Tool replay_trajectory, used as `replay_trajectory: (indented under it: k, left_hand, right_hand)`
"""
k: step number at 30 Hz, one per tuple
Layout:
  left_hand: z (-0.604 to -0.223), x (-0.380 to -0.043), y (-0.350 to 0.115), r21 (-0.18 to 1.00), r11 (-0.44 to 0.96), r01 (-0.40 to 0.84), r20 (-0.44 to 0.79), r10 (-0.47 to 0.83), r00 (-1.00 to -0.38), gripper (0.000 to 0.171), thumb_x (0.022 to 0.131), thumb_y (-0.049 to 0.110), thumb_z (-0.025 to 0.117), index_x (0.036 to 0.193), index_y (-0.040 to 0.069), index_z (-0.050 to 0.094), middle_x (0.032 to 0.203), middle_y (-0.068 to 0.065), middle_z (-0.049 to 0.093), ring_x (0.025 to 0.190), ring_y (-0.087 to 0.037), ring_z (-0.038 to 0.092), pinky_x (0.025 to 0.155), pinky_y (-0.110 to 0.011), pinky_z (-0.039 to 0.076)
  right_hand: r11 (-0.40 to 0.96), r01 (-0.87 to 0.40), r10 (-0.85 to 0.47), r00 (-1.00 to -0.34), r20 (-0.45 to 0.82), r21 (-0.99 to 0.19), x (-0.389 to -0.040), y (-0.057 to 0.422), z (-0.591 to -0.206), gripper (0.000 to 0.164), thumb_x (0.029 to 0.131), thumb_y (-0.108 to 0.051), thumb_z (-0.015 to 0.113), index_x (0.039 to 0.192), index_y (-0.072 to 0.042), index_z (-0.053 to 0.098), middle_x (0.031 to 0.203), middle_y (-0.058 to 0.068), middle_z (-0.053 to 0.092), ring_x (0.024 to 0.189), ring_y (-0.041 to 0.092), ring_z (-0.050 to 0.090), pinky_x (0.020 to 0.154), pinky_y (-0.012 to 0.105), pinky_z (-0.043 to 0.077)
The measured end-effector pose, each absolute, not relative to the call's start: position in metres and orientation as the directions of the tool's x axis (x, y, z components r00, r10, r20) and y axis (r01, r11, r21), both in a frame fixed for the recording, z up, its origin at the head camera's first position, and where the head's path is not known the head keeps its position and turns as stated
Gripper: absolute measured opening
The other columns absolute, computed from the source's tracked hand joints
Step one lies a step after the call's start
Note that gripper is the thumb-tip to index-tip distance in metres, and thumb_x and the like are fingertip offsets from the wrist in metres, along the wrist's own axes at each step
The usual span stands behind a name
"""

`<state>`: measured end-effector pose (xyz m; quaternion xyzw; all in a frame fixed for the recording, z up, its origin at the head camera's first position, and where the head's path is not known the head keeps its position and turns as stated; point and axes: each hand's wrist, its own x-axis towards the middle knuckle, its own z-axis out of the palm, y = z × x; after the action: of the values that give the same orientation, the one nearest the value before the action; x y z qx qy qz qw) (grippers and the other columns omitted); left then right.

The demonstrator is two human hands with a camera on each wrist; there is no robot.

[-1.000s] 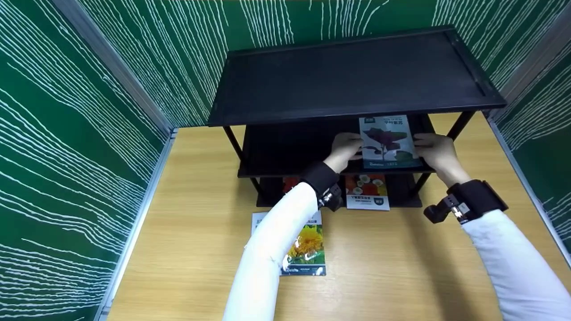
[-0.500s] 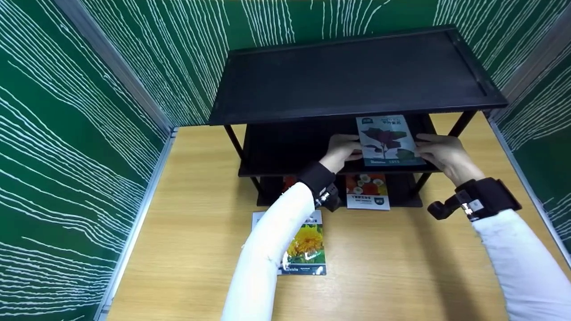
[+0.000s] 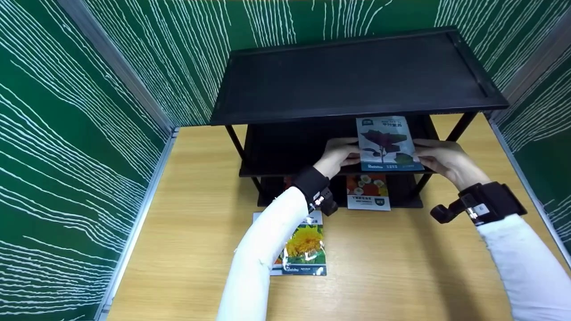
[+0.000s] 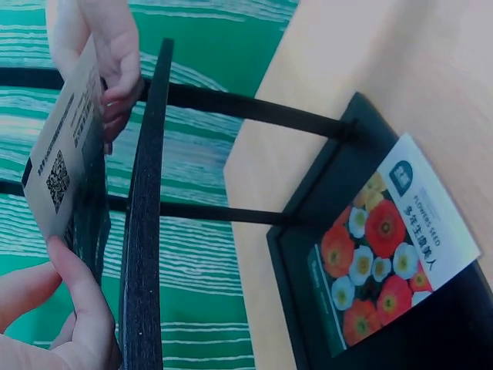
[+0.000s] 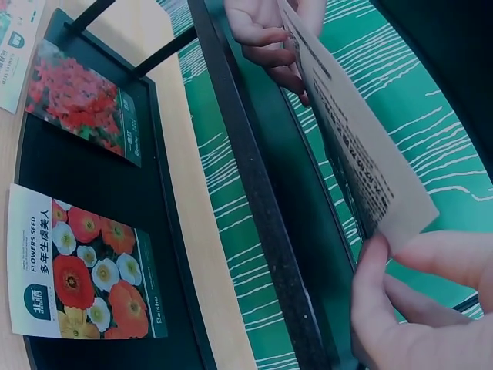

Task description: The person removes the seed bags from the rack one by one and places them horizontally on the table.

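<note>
Seed packet (image 3: 384, 145) was thin, pale; front showed dark purple leafy plant, blue band along near edge; back carried QR code, print. Was held by both side edges, picture side up, tilted, at front of middle shelf (image 3: 285, 154).

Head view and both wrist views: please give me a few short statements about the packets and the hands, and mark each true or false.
1. The left hand and right hand both grip the leaf packet. True.
2. The leaf packet lies on the top shelf. False: it is held above the middle shelf.
3. The poppy packet is on the bottom shelf. True.
4. Every other packet is on the bottom shelf too. False: the yellow-flower packet lies in front of the rack.
</note>
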<state>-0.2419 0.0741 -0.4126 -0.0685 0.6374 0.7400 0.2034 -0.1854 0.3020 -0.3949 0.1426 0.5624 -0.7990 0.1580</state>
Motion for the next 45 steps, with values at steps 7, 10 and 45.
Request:
replay_trajectory:
  k: [7, 10, 45]
  left_hand:
    - [-0.410, -0.235, 0.069, 0.914, -0.134, -0.383, -0.345, 0.237, -0.908, 0.041, 0.074, -0.011, 0.059, 0.114, -0.003, 0.057, 0.076, -0.010, 0.063, 0.060, -0.016, 0.057, 0.062, -0.028, 0.054]
    - [-0.410, -0.232, 0.068, 0.913, -0.146, -0.382, -0.340, 0.245, -0.908, 0.041, 0.074, -0.010, 0.060, 0.113, -0.003, 0.057, 0.076, -0.011, 0.064, 0.061, -0.017, 0.059, 0.062, -0.028, 0.054]
    - [-0.411, -0.203, 0.047, 0.896, -0.176, -0.408, -0.344, 0.306, -0.888, 0.038, 0.074, -0.013, 0.058, 0.110, 0.000, 0.058, 0.076, -0.008, 0.060, 0.063, -0.016, 0.058, 0.062, -0.029, 0.054]
  right_hand:
    - [-0.339, 0.427, -0.111, -0.903, -0.415, -0.838, -0.181, 0.303, -0.396, 0.045, 0.076, 0.006, 0.064, 0.115, -0.014, 0.057, 0.085, -0.004, 0.064, 0.077, 0.010, 0.059, 0.067, 0.018, 0.049]
    - [-0.346, 0.430, -0.125, -0.902, -0.413, -0.834, -0.178, 0.303, -0.398, 0.025, 0.076, 0.006, 0.064, 0.088, -0.016, 0.066, 0.086, -0.004, 0.065, 0.077, 0.011, 0.058, 0.067, 0.019, 0.049]
    - [-0.448, 0.425, -0.229, -0.905, -0.359, -0.786, -0.148, 0.292, -0.401, 0.032, 0.081, 0.014, 0.051, 0.093, -0.011, 0.066, 0.089, 0.010, 0.065, 0.080, 0.018, 0.062, 0.073, 0.024, 0.051]
